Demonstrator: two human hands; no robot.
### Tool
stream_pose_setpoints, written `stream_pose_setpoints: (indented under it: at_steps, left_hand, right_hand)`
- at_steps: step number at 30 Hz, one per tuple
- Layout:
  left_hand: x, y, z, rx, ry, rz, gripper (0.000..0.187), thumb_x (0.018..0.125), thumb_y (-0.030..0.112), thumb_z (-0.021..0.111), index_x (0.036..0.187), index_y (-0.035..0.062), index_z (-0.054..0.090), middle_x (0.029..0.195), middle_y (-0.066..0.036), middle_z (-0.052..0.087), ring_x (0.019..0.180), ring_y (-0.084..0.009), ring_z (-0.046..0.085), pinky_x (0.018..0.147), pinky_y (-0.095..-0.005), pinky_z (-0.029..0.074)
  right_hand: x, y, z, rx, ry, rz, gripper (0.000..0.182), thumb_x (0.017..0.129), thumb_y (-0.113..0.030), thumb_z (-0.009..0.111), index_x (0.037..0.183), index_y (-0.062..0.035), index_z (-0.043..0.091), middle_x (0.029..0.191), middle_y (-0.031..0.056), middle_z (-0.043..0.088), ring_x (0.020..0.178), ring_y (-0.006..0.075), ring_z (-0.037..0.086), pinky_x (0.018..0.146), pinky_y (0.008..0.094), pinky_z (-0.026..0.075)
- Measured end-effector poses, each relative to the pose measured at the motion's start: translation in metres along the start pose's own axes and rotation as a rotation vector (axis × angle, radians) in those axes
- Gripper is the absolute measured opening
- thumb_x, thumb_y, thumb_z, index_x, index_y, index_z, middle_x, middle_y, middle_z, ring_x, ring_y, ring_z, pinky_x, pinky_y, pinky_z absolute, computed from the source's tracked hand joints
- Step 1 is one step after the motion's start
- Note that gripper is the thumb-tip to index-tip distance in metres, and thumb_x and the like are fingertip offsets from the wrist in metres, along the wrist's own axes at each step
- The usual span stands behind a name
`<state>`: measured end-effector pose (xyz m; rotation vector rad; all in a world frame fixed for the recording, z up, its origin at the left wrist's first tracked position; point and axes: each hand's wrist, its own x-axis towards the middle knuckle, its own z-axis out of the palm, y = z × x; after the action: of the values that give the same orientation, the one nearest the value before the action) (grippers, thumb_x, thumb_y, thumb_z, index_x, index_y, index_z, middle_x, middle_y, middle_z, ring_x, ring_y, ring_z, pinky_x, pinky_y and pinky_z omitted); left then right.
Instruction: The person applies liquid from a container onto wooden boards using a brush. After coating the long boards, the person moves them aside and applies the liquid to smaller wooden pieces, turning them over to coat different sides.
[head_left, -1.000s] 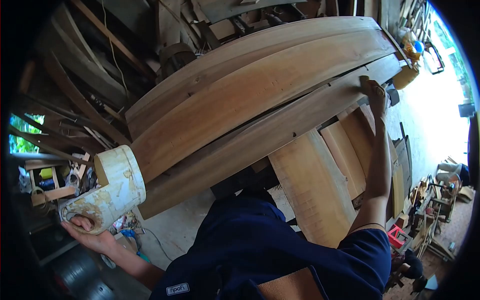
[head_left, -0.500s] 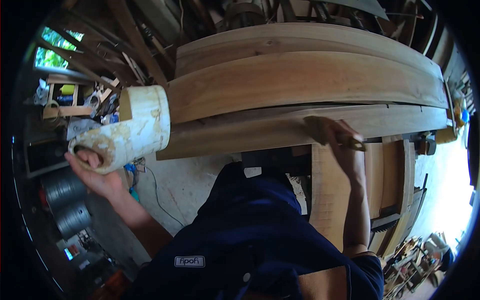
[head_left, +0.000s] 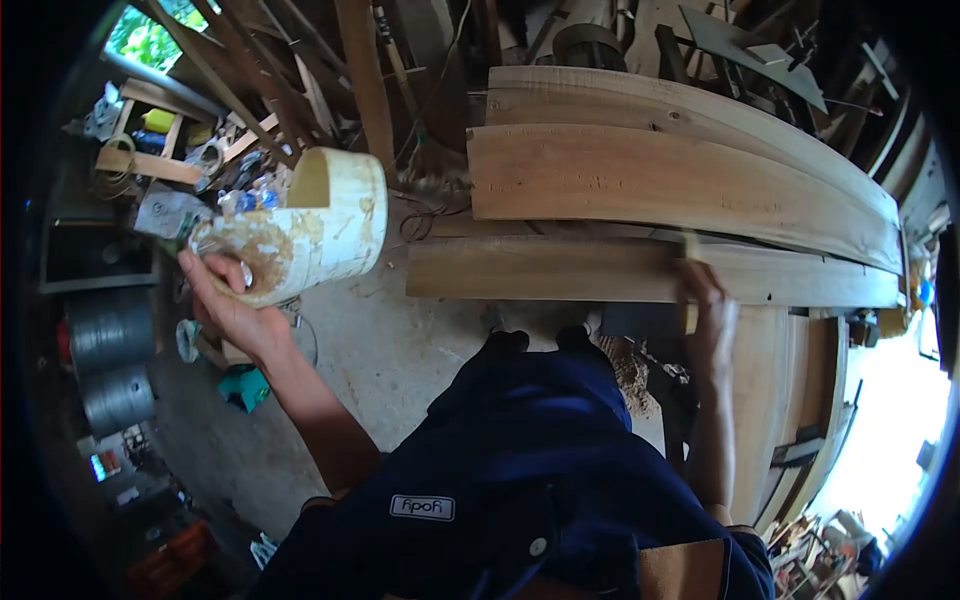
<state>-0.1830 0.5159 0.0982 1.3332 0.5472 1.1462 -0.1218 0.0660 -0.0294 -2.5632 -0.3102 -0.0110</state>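
Observation:
My left hand (head_left: 240,315) grips a white cut-open plastic container (head_left: 330,235), its wall crusted with brown and yellowish stains. The container is tilted and held off to the left of the boards; its contents are hidden. Over at the right, my right hand (head_left: 712,305) is closed around a brush (head_left: 691,246), partly smeared by motion. The bristle end lies over the nearest long plank (head_left: 540,270), whose left part looks darker than its right. Behind this plank rests a wider reddish-brown board (head_left: 600,175), with another pale board (head_left: 590,100) beyond it.
Stacked timber (head_left: 760,380) lies below the plank at the right, near a scrap wood heap (head_left: 830,550). Grey metal drums (head_left: 115,335) stand at the left. Loose timbers (head_left: 365,90) lean at the back. A green cloth-like item (head_left: 245,387) lies on the concrete floor (head_left: 380,350).
The view has shifted left, showing more floor and the boards' left ends. The brush has swung more upright in my right hand, over the near plank. My left hand still holds the container.

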Motion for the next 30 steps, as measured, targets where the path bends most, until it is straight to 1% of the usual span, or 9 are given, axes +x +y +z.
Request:
stream_pose_setpoints:
  at_steps: [7, 9, 13, 14, 15, 17, 21, 24, 30]
  left_hand:
    - [0.040, -0.030, -0.056, 0.171, -0.002, 0.099, 0.039, 0.094, 0.032, 0.055, 0.063, 0.0114, 0.044, 0.059, 0.005, 0.030, 0.058, -0.0054, 0.028, 0.055, -0.0221, 0.024]
    - [0.049, -0.044, -0.067, 0.336, -0.070, 0.104, 0.034, 0.094, 0.030, 0.055, 0.068, 0.0088, 0.053, 0.059, 0.007, 0.031, 0.057, -0.0032, 0.027, 0.052, -0.0214, 0.021]
    - [0.054, -0.073, -0.064, 0.347, -0.269, 0.101, 0.028, 0.094, 0.030, 0.057, 0.080, 0.0067, 0.064, 0.065, 0.008, 0.048, 0.057, -0.0002, 0.033, 0.052, -0.0180, 0.023]
    - [0.057, -0.076, -0.061, 0.375, -0.361, 0.078, 0.024, 0.092, 0.027, 0.059, 0.085, 0.0048, 0.064, 0.072, 0.004, 0.054, 0.064, -0.0029, 0.043, 0.058, -0.0193, 0.032]
    - [0.059, -0.076, -0.060, 0.405, -0.451, 0.058, 0.022, 0.091, 0.024, 0.061, 0.090, 0.0029, 0.065, 0.079, 0.001, 0.060, 0.071, -0.0056, 0.052, 0.064, -0.0207, 0.041]
    - [0.060, -0.075, -0.048, 0.401, -0.630, -0.066, 0.023, 0.090, 0.022, 0.063, 0.096, 0.0008, 0.064, 0.082, 0.000, 0.062, 0.075, -0.0072, 0.055, 0.068, -0.0209, 0.043]
    - [0.040, -0.073, -0.021, 0.363, -0.766, -0.056, 0.027, 0.088, 0.021, 0.066, 0.101, -0.0026, 0.063, 0.084, -0.004, 0.064, 0.077, -0.0105, 0.057, 0.069, -0.0244, 0.045]
    - [0.024, -0.069, -0.010, 0.460, -0.791, 0.225, 0.028, 0.078, 0.021, 0.074, 0.090, -0.0022, 0.066, 0.080, -0.012, 0.064, 0.071, -0.0224, 0.060, 0.068, -0.0318, 0.047]
    - [-0.008, -0.047, 0.024, 0.383, -0.937, 0.582, 0.034, 0.071, 0.030, 0.077, 0.073, 0.0011, 0.059, 0.063, -0.008, 0.056, 0.060, -0.0259, 0.054, 0.059, -0.0350, 0.043]
  right_hand:
    - [0.017, -0.179, 0.122, 0.585, -0.078, -0.259, 0.020, 0.081, -0.004, 0.062, 0.101, -0.0021, 0.068, 0.095, 0.0165, 0.068, 0.083, 0.0243, 0.068, 0.073, 0.0313, 0.053]
    - [0.016, -0.188, 0.133, 0.671, -0.105, -0.174, 0.022, 0.082, -0.010, 0.062, 0.102, -0.0032, 0.068, 0.088, 0.0155, 0.069, 0.079, 0.0275, 0.069, 0.070, 0.0339, 0.053]
    - [0.003, -0.138, 0.088, 0.530, -0.132, 0.382, 0.022, 0.090, -0.019, 0.058, 0.103, -0.0040, 0.068, 0.083, 0.0108, 0.070, 0.074, 0.0140, 0.066, 0.066, 0.0302, 0.053]
    - [-0.007, -0.076, 0.109, 0.636, 0.017, 0.351, 0.023, 0.093, -0.019, 0.055, 0.108, -0.0064, 0.066, 0.081, 0.0085, 0.069, 0.071, 0.0109, 0.064, 0.064, 0.0275, 0.053]
    - [-0.002, -0.075, 0.081, 0.673, -0.016, 0.326, 0.025, 0.095, -0.015, 0.051, 0.115, -0.0051, 0.061, 0.104, 0.0093, 0.064, 0.086, 0.0141, 0.064, 0.074, 0.0272, 0.057]
    - [0.000, -0.074, 0.044, 0.329, 0.109, 0.291, 0.028, 0.094, -0.011, 0.051, 0.121, -0.0045, 0.057, 0.102, 0.0095, 0.064, 0.087, 0.0148, 0.064, 0.075, 0.0294, 0.057]
    - [0.036, -0.138, 0.035, 0.850, 0.241, 0.142, 0.031, 0.092, -0.012, 0.057, 0.119, 0.0016, 0.057, 0.103, 0.0122, 0.065, 0.089, 0.0160, 0.065, 0.078, 0.0287, 0.054]
    - [0.062, -0.215, 0.032, 0.588, 0.074, -0.063, 0.033, 0.090, -0.017, 0.061, 0.120, -0.0046, 0.058, 0.102, 0.0131, 0.067, 0.090, 0.0164, 0.066, 0.078, 0.0296, 0.052]
    - [0.091, -0.244, 0.097, 0.820, -0.085, -0.432, 0.024, 0.085, -0.016, 0.064, 0.104, -0.0015, 0.066, 0.098, 0.0148, 0.068, 0.082, 0.0258, 0.068, 0.071, 0.0327, 0.053]
